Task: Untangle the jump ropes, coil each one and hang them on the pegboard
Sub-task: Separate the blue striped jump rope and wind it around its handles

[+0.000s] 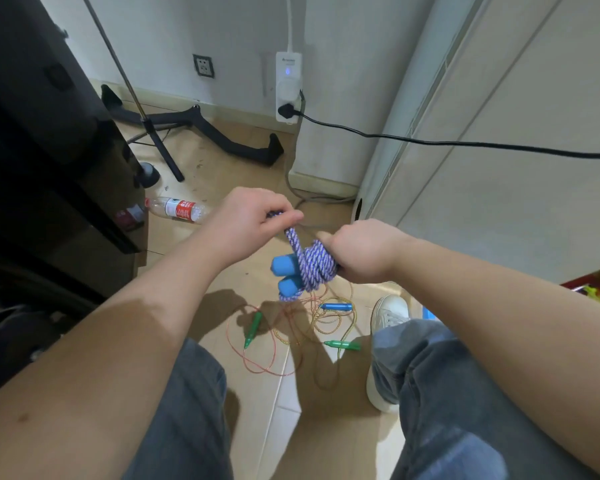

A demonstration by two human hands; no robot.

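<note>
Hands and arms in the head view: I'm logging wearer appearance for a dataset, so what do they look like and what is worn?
The left hand and right hand are bare: no gloves, rings, watch or bands show. Both forearms are uncovered, with no sleeve in view. Below them are blue-grey jeans and a white shoe.

A plastic bottle (pixel 176 209) lies on the floor; a tripod (pixel 160 133) stands behind — a power strip (pixel 288 88) hangs on the wall.
</note>
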